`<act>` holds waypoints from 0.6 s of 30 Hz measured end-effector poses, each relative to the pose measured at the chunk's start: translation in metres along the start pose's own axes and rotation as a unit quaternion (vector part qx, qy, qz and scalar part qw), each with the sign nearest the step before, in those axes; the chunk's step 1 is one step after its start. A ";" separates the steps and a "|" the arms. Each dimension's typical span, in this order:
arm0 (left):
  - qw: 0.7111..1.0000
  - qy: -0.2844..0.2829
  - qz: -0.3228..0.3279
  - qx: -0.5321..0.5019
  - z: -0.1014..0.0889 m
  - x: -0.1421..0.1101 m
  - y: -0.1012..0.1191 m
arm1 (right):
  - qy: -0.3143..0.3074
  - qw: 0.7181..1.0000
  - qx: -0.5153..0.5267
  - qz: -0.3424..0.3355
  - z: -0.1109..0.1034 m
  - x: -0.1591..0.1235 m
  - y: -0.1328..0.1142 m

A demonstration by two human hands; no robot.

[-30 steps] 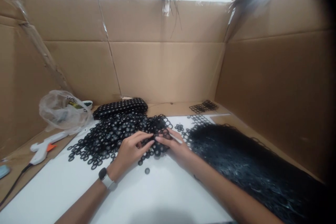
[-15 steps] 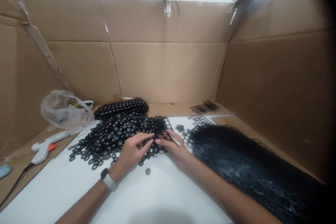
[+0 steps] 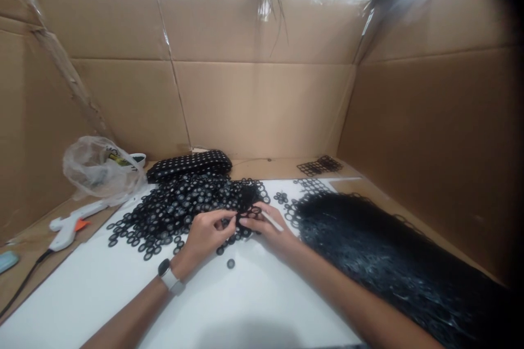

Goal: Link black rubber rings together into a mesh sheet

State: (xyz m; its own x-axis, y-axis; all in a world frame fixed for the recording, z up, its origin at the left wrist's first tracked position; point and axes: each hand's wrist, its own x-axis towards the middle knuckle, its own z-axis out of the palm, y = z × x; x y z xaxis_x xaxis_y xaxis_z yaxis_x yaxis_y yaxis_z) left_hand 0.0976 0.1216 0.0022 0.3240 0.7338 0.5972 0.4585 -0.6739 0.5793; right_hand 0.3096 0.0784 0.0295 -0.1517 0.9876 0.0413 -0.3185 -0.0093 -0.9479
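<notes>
Just in front of the heap of black rings (image 3: 176,207), my two hands meet over a small piece of linked black rings (image 3: 252,211). My right hand (image 3: 272,229) grips this piece between thumb and fingers. A narrow white strip shows along its fingers; I cannot tell whether it is a tool or the table behind. My left hand (image 3: 208,232), with a watch (image 3: 170,277) on the wrist, has thumb and forefinger pinched at the piece's left edge. What lies in that pinch is too small to make out. One loose ring (image 3: 231,264) lies nearer me on the white board (image 3: 245,305).
A large black ring mesh (image 3: 376,262) covers the right side. At left are a glue gun (image 3: 67,229) with its cord and a plastic bag (image 3: 100,169). Behind the heap lies a dotted black pouch (image 3: 190,166). Cardboard walls (image 3: 262,109) enclose the table.
The left fingertips have shifted slightly left and down, closer together. My right fingers have changed their hold a little, and the white strip along them shows more clearly. The view has tilted slightly.
</notes>
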 end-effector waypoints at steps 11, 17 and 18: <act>0.995 0.061 -0.072 0.025 -0.034 0.015 -0.030 | 0.076 0.996 0.008 -0.038 -0.015 0.014 -0.002; 0.995 0.063 -0.049 0.056 -0.045 0.018 -0.036 | 0.061 0.996 -0.047 -0.047 -0.025 0.016 -0.007; 0.996 0.057 -0.038 0.055 -0.042 0.017 -0.033 | 0.050 0.996 -0.058 -0.045 -0.024 0.016 -0.005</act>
State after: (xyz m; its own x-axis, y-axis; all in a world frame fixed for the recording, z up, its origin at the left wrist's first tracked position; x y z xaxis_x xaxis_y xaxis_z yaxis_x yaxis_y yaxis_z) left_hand 0.0533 0.1524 0.0166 0.1920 0.7636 0.6165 0.5679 -0.5988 0.5647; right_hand 0.3315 0.0978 0.0277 -0.0318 0.9942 0.1026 -0.2162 0.0933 -0.9719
